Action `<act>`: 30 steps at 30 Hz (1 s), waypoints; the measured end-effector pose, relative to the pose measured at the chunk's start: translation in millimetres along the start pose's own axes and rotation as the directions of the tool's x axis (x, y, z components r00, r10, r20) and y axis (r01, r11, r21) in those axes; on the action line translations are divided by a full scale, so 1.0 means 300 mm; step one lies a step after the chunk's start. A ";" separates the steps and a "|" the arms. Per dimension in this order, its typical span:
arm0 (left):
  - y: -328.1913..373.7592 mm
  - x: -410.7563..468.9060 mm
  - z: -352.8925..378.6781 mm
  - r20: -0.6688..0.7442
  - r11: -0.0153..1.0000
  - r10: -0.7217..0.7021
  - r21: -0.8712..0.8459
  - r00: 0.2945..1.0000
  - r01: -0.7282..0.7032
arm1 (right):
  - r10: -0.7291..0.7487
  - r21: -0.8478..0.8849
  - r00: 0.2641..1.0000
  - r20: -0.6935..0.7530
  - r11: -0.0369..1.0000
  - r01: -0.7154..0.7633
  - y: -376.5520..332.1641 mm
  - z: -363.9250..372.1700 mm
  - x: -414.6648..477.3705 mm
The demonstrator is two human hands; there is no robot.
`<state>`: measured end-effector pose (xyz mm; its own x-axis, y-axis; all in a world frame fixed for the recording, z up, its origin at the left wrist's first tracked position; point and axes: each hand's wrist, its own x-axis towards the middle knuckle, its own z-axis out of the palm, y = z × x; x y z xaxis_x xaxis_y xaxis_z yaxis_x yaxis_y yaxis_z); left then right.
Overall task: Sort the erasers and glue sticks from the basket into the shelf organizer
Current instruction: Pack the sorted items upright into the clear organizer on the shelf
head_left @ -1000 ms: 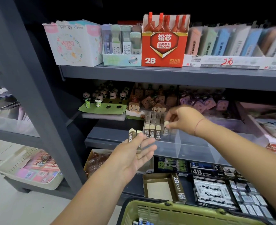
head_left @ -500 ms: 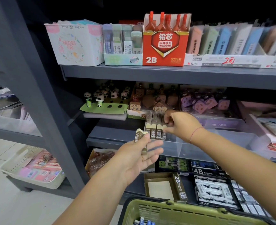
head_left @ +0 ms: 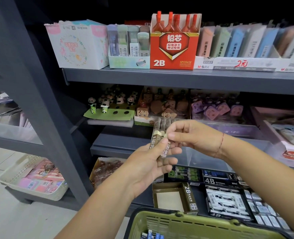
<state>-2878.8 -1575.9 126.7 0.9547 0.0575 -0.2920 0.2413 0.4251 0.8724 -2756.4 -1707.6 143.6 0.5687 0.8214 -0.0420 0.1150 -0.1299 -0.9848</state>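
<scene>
Held brown 2B erasers (head_left: 153, 141) in curled left hand (head_left: 147, 163). Pinched top of one with right hand (head_left: 193, 137), by shelf organizer (head_left: 205, 157).

the bottom edge cuts off the green basket (head_left: 186, 227); its blue items (head_left: 151, 236) are unidentifiable.

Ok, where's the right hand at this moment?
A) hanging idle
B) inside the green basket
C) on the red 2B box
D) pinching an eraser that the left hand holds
D: the right hand pinches the top of one of the brown 2B erasers that the left hand grips, clear of the green basket.
</scene>
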 end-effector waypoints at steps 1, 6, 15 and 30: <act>0.000 0.000 -0.003 -0.013 1.000 -0.002 0.012 1.000 0.002 | -0.010 -0.004 0.998 -0.062 1.000 0.009 -0.011 -0.010 0.002; 0.006 0.014 -0.039 -0.221 1.000 -0.019 0.008 0.975 0.022 | -0.101 -0.426 0.909 -0.404 0.900 -0.090 -0.034 -0.120 0.015; 0.016 0.022 -0.039 -0.230 0.999 0.007 0.048 0.973 0.005 | -0.165 -0.822 0.920 -0.355 0.523 -0.224 0.070 -0.102 0.065; -0.026 0.039 -0.029 -0.176 0.944 0.174 0.308 0.969 -0.114 | -0.258 -0.623 0.893 -0.369 0.782 -0.032 0.000 -0.039 0.038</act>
<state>-2871.1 -1570.8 113.1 0.9364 0.2882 -0.2001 0.1731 0.1163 0.9780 -2740.4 -1704.6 145.1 0.7786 0.5624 0.2782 0.5791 -0.4734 -0.6637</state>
